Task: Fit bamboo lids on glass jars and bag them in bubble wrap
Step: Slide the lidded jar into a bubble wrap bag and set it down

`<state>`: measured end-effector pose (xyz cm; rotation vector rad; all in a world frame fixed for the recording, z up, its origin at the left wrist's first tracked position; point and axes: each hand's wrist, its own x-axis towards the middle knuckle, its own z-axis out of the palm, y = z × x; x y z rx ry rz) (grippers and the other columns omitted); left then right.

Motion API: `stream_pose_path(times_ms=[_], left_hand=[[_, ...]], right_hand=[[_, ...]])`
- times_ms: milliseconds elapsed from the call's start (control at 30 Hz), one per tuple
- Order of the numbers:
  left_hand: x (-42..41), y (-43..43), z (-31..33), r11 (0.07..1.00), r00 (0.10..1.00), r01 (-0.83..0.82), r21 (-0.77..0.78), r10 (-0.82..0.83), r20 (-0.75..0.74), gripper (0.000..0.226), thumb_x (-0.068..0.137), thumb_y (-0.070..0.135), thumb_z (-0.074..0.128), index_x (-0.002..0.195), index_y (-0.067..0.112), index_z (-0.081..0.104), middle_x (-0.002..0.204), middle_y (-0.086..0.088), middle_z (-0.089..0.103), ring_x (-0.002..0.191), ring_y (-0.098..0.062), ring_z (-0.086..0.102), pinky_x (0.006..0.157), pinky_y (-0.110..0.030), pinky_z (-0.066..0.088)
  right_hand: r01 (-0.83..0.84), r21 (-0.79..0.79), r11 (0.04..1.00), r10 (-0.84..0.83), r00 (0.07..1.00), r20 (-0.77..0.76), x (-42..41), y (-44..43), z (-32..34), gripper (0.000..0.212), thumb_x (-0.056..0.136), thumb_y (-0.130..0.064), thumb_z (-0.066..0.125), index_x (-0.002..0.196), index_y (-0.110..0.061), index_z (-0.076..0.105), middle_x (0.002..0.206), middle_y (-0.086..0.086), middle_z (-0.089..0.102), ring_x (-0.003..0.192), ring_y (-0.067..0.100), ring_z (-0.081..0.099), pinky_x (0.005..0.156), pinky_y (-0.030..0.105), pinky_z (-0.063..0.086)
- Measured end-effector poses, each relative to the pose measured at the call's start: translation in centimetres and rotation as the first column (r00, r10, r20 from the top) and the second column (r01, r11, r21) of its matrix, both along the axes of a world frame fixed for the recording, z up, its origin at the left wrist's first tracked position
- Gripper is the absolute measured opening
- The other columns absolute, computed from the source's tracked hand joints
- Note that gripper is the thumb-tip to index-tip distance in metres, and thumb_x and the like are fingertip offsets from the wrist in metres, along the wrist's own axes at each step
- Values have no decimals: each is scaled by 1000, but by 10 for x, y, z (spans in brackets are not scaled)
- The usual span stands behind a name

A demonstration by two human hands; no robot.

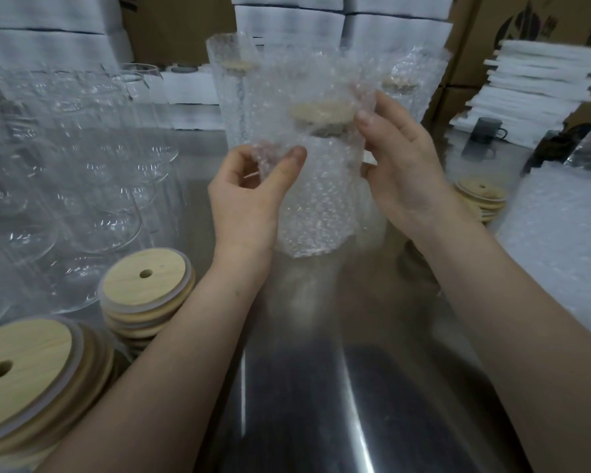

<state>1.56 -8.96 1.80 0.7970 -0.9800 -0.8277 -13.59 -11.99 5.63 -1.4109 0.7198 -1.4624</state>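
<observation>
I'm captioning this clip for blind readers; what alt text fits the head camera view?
A left hand and a right hand hold a bubble wrap bag with a bamboo-lidded glass jar inside, over a metal table. Empty glass jars and stacks of bamboo lids sit to the left; two more bagged jars stand behind.

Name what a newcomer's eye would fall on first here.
Centre frame, the left hand and right hand grip a bubble-wrap bag holding a jar with a bamboo lid. Stacks of holed bamboo lids sit at lower left, with rows of empty glass jars behind them.
</observation>
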Motion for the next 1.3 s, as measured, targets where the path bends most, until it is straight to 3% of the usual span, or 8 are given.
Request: stream_pose_path(times_ms=[233, 400, 567, 800, 967, 1033, 1167, 1300], left_hand=[[-2, 1, 10, 987, 994, -94, -129, 100, 41, 47, 65, 36, 84, 105, 23, 64, 92, 0, 64, 80, -9, 61, 74, -25, 52], [1, 1, 17, 983, 998, -45, -176, 51, 30, 30, 65, 38, 82, 93, 32, 73, 72, 11, 52, 70, -10, 46, 69, -21, 45], [3, 1, 21, 977, 999, 2, -213, -11, -41, 16, 67, 26, 83, 69, 26, 67, 78, 4, 68, 78, -12, 61, 76, -27, 50], [4, 4, 26, 967, 976, 13, -256, -68, -207, 27, 74, 0, 77, 75, 15, 55, 69, 6, 65, 71, -11, 63, 77, -28, 51], [9, 8, 30, 992, 963, 3, -128, -38, -268, 24, 78, 0, 74, 84, 19, 61, 73, 6, 65, 75, -11, 61, 71, -26, 45], [10, 8, 31, 995, 961, -14, -94, -12, -276, 23, 81, 0, 73, 88, 20, 65, 74, 4, 63, 74, -12, 58, 69, -27, 42], [10, 8, 32, 995, 949, -40, -86, 11, -315, 20, 83, -5, 70, 88, 15, 67, 80, -2, 62, 79, -17, 57, 75, -31, 46], [9, 7, 30, 992, 958, -72, -100, 41, -282, 16, 84, -4, 69, 85, 12, 66, 76, 2, 63, 76, -13, 58, 70, -26, 47]], right_hand=[[94, -63, 994, -88, 992, 87, 4, 7, 3, 5, 85, -11, 67, 89, -14, 67, 80, -8, 71, 81, 8, 67, 76, 30, 52], [65, -53, 996, -54, 981, 187, 2, 9, 6, 14, 73, -16, 71, 79, -11, 61, 73, -5, 65, 74, 9, 62, 75, 29, 49], [15, -90, 996, 3, 980, 198, 0, 7, 6, 17, 82, -5, 69, 79, -11, 53, 79, 1, 60, 74, 15, 57, 72, 34, 47], [128, -136, 982, -106, 982, 155, 2, 9, 7, 23, 85, 6, 66, 82, -12, 53, 73, 0, 61, 67, 14, 59, 64, 30, 48], [40, -111, 993, -31, 996, 80, 3, 11, 10, 25, 91, 4, 59, 113, -6, 62, 101, 6, 65, 92, 23, 58, 87, 37, 48], [20, -70, 997, -15, 997, 80, 3, 11, 11, 18, 91, 3, 57, 106, -4, 65, 100, 3, 69, 97, 28, 54, 90, 42, 44], [-17, -33, 999, 20, 996, 87, 5, 13, 11, 6, 81, -5, 65, 85, -8, 62, 79, 2, 60, 75, 18, 51, 73, 34, 44], [-15, -7, 1000, 16, 990, 138, 2, 10, 10, 14, 86, -5, 66, 78, -12, 57, 73, -1, 61, 72, 17, 50, 73, 36, 42]])
